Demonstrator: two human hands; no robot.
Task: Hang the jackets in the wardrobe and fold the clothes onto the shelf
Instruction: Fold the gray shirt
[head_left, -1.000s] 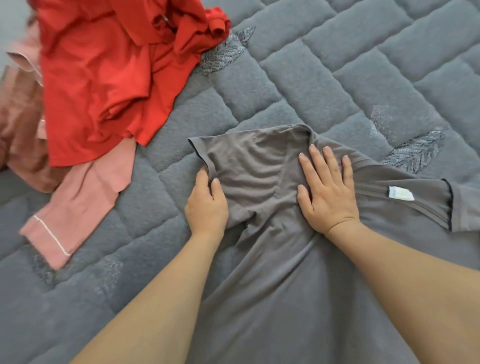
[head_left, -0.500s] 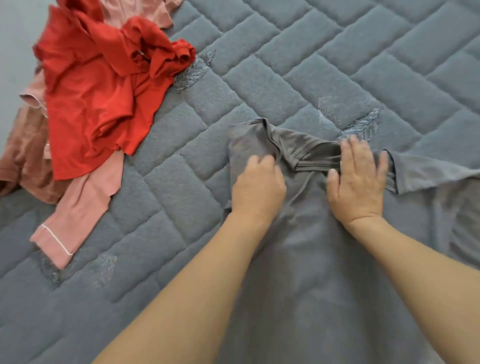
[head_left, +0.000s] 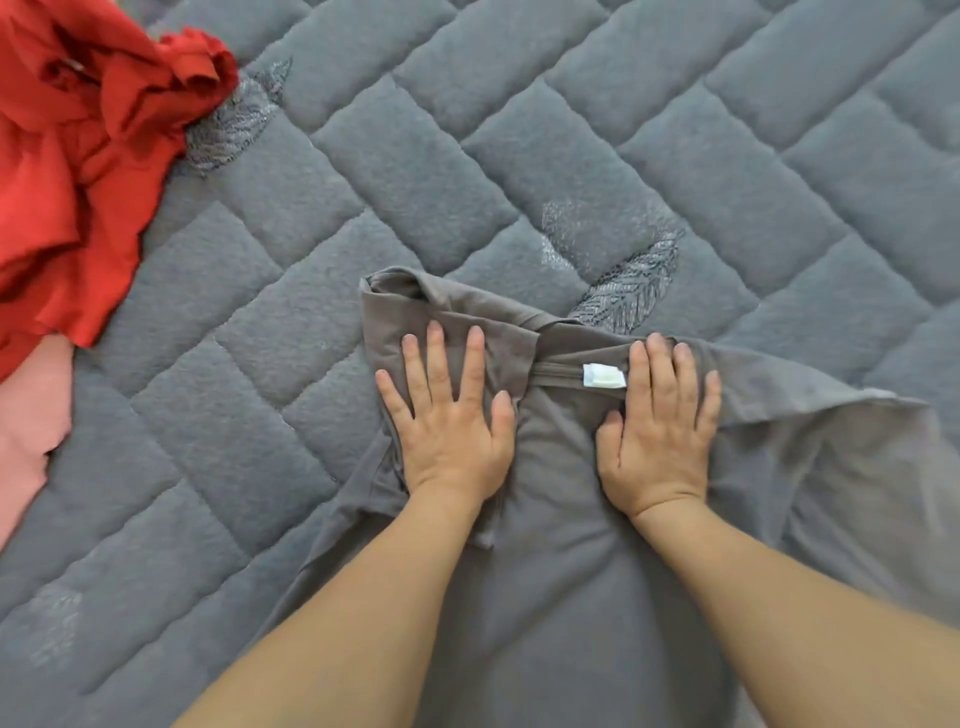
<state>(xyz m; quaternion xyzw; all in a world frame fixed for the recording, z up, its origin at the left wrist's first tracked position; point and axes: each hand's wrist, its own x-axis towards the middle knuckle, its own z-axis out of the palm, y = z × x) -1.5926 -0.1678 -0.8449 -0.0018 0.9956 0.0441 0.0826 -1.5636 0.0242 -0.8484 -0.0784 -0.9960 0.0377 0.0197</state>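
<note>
A grey T-shirt (head_left: 561, 519) lies spread on the quilted bed, neck end away from me, with a white label (head_left: 602, 375) showing at the collar. Its left sleeve is folded inward over the body. My left hand (head_left: 449, 415) presses flat on that folded sleeve, fingers spread and straight. My right hand (head_left: 657, 426) lies flat just right of the label, fingers straight on the shoulder. The right sleeve (head_left: 810, 410) still sticks out to the right.
A crumpled red garment (head_left: 78, 171) lies at the upper left, with a pink garment (head_left: 26, 431) below it at the left edge. The grey quilted bedcover (head_left: 519, 156) stretches beyond the shirt.
The left sleeve has been folded over onto the shirt body. My left hand went from curled on the sleeve to flat on it. My right hand shifted right, uncovering the label.
</note>
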